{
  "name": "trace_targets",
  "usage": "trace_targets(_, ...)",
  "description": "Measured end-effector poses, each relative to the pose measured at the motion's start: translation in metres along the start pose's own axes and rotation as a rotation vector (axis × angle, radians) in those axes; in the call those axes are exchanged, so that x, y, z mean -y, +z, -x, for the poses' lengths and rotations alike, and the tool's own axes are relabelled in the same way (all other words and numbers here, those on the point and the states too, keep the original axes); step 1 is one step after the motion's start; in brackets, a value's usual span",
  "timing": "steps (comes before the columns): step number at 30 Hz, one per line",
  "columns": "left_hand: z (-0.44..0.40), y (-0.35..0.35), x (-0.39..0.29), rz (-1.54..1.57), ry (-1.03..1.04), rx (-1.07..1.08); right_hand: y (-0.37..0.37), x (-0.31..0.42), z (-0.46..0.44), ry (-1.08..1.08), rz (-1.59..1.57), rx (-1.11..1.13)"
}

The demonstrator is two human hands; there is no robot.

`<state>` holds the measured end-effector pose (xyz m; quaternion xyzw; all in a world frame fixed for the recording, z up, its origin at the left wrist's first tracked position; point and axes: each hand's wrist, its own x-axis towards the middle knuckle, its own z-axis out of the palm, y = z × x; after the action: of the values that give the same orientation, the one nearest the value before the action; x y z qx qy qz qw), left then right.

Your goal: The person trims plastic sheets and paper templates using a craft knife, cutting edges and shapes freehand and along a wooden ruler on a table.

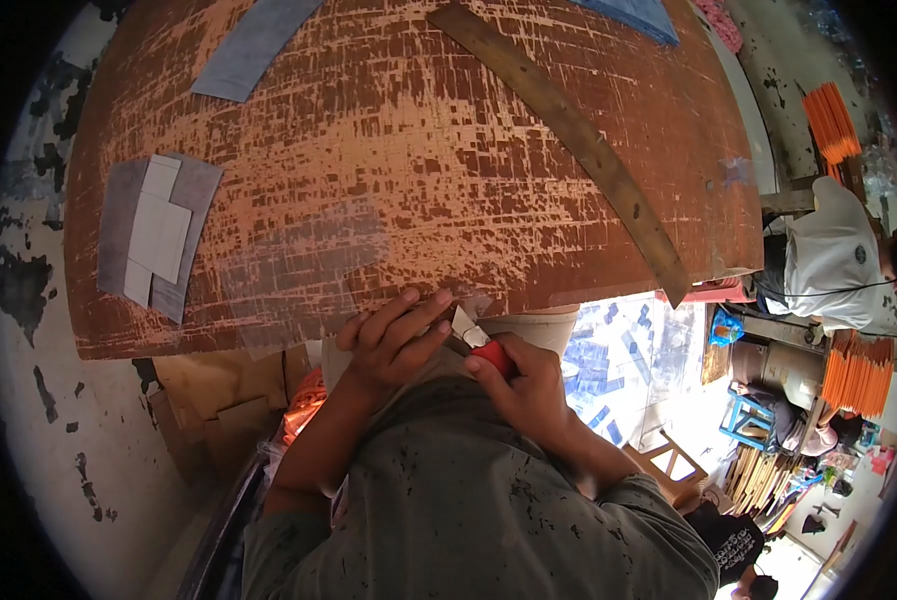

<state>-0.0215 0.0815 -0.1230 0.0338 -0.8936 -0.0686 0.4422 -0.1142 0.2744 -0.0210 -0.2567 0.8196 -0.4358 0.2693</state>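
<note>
My right hand point(530, 380) is closed around the red handle of a knife point(490, 352), whose pale blade points up and left toward the table's near edge. My left hand point(393, 335) rests at that edge beside the blade, its fingers stretched out and slightly apart. Whether its fingertips touch the blade, I cannot tell. Just beyond my left hand, a clear plastic sheet point(303, 250) lies on the scratched brown table point(418, 130). Farther left are grey-blue pieces point(118, 215) with white strips point(158, 235) on top.
A long brown strip point(588, 150) slants across the table's right side. Grey-blue sheets point(253, 50) lie at the far edge. Cardboard point(228, 400) stands below left. At right are orange bundles point(856, 375), a blue stool point(748, 418) and other people point(833, 255).
</note>
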Motion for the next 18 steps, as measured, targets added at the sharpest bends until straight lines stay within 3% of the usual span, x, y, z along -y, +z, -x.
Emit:
trace_targets(11,-0.001,0.0,0.001,-0.008,0.003,0.0,-0.015,-0.004,0.007,-0.038,0.119,0.019)
trace_targets(14,0.0,0.0,-0.001,0.029,-0.018,0.007,-0.029,0.007,0.005,-0.215,0.233,-0.062)
trace_targets(17,0.001,-0.003,-0.001,0.039,-0.035,0.037,-0.048,0.019,-0.008,-0.526,0.404,-0.128)
trace_targets(18,0.0,-0.003,-0.001,0.037,-0.022,0.036,-0.055,0.026,-0.013,-0.53,0.398,-0.14)
